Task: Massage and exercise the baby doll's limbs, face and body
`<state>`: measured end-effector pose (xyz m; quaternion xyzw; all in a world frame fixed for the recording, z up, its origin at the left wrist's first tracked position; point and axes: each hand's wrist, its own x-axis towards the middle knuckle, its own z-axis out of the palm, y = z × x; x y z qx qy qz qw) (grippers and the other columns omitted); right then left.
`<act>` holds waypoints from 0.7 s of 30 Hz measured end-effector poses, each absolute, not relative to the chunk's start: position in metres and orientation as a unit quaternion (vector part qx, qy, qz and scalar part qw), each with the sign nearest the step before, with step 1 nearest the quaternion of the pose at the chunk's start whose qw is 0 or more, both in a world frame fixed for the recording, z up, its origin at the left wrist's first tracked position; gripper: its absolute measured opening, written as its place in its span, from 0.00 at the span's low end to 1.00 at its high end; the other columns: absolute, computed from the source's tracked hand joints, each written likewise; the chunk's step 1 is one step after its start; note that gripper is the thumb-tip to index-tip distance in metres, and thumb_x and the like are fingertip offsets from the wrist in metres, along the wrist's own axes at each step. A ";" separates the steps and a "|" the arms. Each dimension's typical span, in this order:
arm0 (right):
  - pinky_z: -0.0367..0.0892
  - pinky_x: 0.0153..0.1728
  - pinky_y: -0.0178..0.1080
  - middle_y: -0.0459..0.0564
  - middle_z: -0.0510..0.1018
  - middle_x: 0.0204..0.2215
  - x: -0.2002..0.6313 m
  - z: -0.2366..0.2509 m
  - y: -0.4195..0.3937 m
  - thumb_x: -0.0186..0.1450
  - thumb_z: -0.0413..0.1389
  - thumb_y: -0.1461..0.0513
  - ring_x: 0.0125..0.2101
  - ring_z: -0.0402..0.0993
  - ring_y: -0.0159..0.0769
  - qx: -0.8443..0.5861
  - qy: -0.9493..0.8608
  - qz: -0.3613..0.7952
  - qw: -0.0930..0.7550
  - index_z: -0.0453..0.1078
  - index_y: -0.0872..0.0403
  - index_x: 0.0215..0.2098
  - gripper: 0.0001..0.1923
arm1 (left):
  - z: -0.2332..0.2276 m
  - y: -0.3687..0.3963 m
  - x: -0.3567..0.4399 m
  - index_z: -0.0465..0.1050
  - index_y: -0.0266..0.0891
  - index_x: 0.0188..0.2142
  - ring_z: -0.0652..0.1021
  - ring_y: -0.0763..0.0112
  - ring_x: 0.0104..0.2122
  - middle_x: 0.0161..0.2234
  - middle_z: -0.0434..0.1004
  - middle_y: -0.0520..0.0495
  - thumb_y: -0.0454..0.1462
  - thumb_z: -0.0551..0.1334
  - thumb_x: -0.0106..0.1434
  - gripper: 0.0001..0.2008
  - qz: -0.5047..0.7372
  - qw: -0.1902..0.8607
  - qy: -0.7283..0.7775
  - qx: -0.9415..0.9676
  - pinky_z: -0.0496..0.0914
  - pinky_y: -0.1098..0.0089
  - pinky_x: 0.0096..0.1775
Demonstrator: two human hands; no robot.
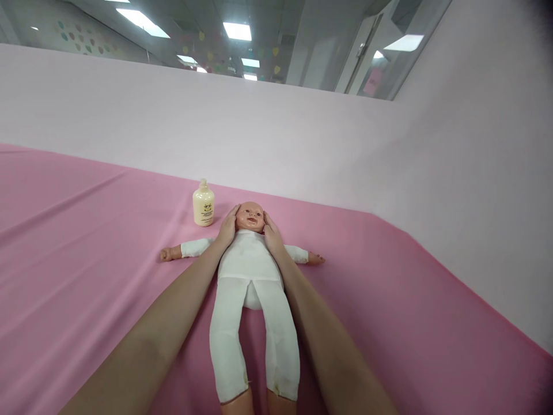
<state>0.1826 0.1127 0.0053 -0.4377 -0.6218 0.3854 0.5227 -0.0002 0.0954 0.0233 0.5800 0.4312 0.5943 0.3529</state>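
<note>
A baby doll [249, 256] lies on its back in the middle of the view, its head pointing away from me. It has a white cloth body, with a hard plastic head, hands and lower legs. Both its arms are spread out to the sides. My left hand [227, 226] lies flat along the left side of the doll's head [250, 217], fingers stretched out. Against the right side of the head rests my right hand [272, 231], also flat with extended fingers. The palms and some fingertips are hidden. The doll's feet are cut off by the lower edge.
A cream-coloured pump bottle [203, 204] with dark print stands just left of the doll's head. Pink cloth [99, 242] with some creases covers the surface. A white wall [259, 138] rises behind and to the right, with a window [242, 46] above it.
</note>
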 end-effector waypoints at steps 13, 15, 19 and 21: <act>0.48 0.72 0.47 0.45 0.58 0.70 0.181 0.008 0.110 0.55 0.52 0.60 0.70 0.53 0.42 -0.437 -0.608 0.414 0.517 0.51 0.54 0.73 0.47 | 0.024 0.096 0.007 0.61 0.40 0.68 0.50 0.55 0.73 0.71 0.55 0.47 0.30 0.58 0.47 0.45 0.572 0.322 0.432 0.618 0.43 0.56 0.72; 0.49 0.71 0.46 0.46 0.57 0.71 0.180 0.009 0.109 0.54 0.53 0.60 0.70 0.52 0.43 -0.434 -0.612 0.420 0.511 0.48 0.55 0.74 0.49 | 0.023 0.097 0.007 0.60 0.40 0.68 0.51 0.55 0.72 0.71 0.55 0.47 0.30 0.58 0.47 0.45 0.575 0.324 0.427 0.618 0.44 0.56 0.72; 0.48 0.71 0.47 0.50 0.55 0.71 0.180 0.010 0.107 0.53 0.56 0.60 0.71 0.51 0.45 -0.428 -0.625 0.412 0.506 0.46 0.57 0.74 0.51 | 0.020 0.100 0.007 0.60 0.42 0.68 0.54 0.54 0.72 0.71 0.55 0.46 0.31 0.59 0.47 0.46 0.579 0.327 0.418 0.619 0.46 0.55 0.71; 0.50 0.71 0.49 0.50 0.56 0.71 0.180 0.010 0.107 0.54 0.58 0.59 0.70 0.53 0.47 -0.425 -0.625 0.418 0.504 0.46 0.55 0.74 0.52 | 0.018 0.101 0.007 0.59 0.40 0.69 0.55 0.53 0.71 0.71 0.55 0.43 0.31 0.60 0.47 0.46 0.579 0.321 0.412 0.626 0.47 0.55 0.71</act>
